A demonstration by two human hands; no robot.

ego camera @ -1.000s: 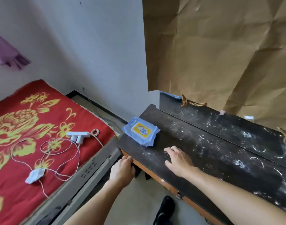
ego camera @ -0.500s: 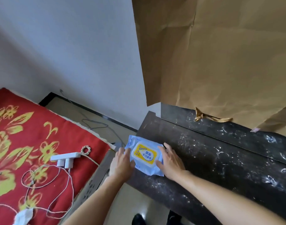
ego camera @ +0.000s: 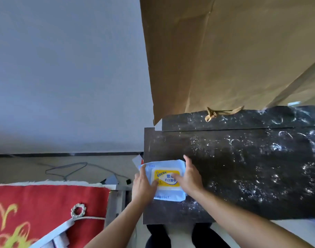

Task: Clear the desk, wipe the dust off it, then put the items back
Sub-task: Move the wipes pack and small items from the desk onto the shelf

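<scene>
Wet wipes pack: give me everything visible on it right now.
The wet wipes pack is a soft, pale blue plastic pouch with a yellow label panel bearing blue and white print, and "PERFECT" printed near its front edge. It lies flat, label up, at the left front corner of the dusty black desk. The left hand grips its left side; the right hand rests on its right side, thumb on the label.

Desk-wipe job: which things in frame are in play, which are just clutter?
In play: wet wipes pack, dusty desk, left hand, right hand.
Clutter: red blanket, floor cable, brown paper, woven ring.
</scene>
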